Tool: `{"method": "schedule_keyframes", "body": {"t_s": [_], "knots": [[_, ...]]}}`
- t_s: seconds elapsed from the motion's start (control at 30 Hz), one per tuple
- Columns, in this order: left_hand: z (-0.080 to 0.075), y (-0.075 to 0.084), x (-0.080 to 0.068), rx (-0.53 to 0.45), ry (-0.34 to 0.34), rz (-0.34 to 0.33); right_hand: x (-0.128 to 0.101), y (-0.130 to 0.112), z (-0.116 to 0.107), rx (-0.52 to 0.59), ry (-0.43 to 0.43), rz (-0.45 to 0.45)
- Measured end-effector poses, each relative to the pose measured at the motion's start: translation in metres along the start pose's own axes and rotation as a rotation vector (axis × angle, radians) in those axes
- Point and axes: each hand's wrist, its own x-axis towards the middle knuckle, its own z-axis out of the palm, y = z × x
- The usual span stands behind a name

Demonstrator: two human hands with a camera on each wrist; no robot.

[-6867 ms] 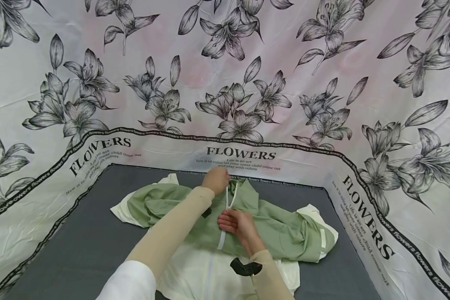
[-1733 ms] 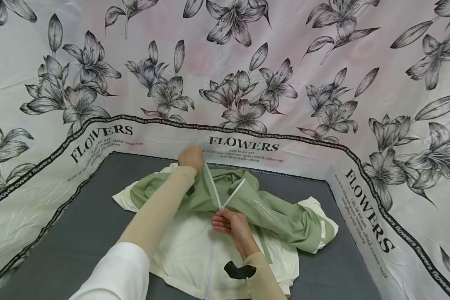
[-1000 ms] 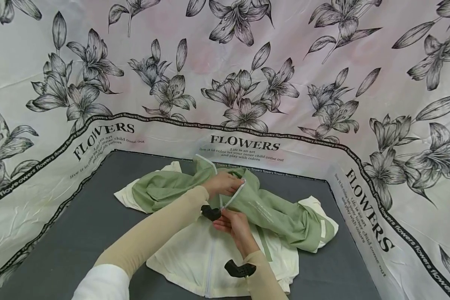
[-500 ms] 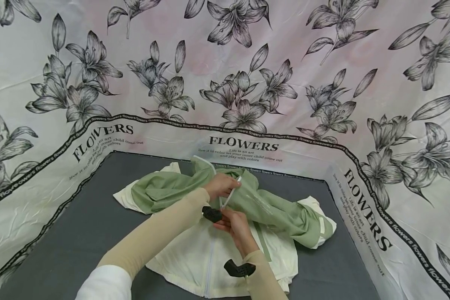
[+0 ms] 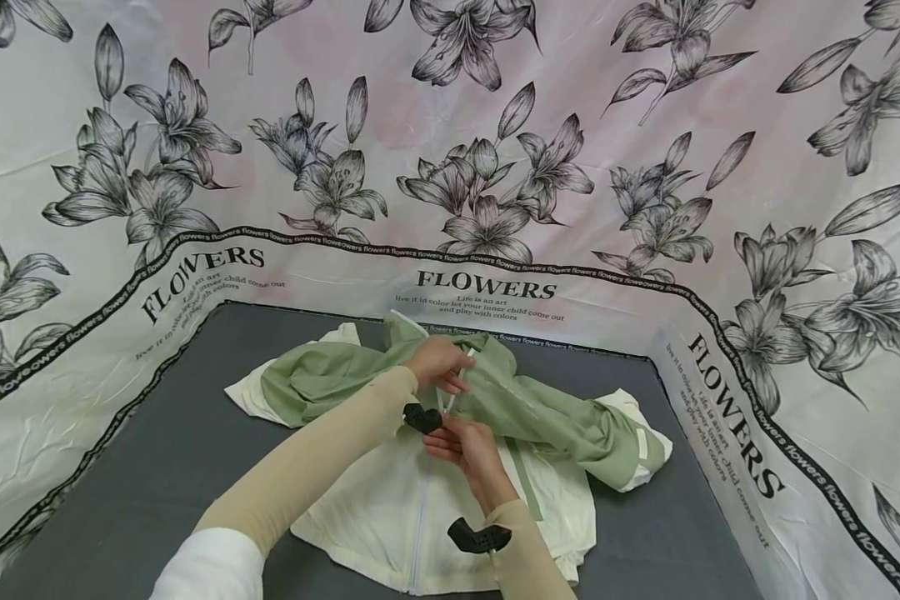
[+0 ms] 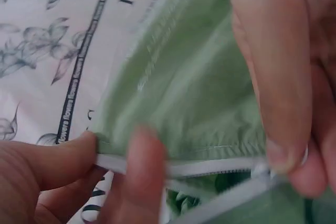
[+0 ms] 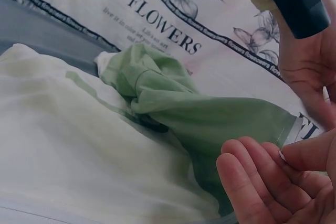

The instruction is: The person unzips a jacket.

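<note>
Between the two hands, a green and cream jacket lies on the grey table. Left hand pinches the zip tape; right hand pinches below. Risk: loose cloth beside the fingers may jam the zip.

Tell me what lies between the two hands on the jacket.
In the head view, a short stretch of white zipper runs between the left hand and right hand, across the green jacket.

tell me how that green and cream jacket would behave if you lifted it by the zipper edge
Probably floppy: the jacket lies in soft folds on the grey table. Likely light, as the fabric looks thin. The left hand pinches the zipper tape, which would probably sag.
</note>
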Motion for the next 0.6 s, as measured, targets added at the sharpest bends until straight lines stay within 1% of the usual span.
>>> {"method": "schedule_keyframes", "body": {"t_s": [0.1,0.17,0.23,0.33,0.4,0.47,0.6], "knots": [[-0.001,0.001,-0.003,0.083,0.021,0.028,0.000,0.000,0.001,-0.006,-0.008,-0.003],[-0.002,0.001,-0.003,0.115,0.008,0.031,-0.001,0.001,0.001,-0.005,-0.010,0.000],[-0.003,0.001,-0.002,0.075,-0.031,0.009,-0.001,0.001,0.001,-0.002,-0.013,-0.001],[-0.003,0.000,0.002,-0.048,-0.111,-0.042,-0.001,0.002,0.000,0.010,-0.013,-0.001],[-0.002,-0.002,0.005,-0.116,-0.143,-0.063,-0.002,0.002,0.000,0.019,-0.013,-0.004],[-0.002,-0.005,0.008,-0.168,-0.160,-0.070,-0.003,0.002,0.000,0.024,-0.012,-0.008],[-0.003,-0.013,0.015,-0.248,-0.149,-0.067,-0.003,0.000,0.001,0.038,0.002,-0.022]]}}
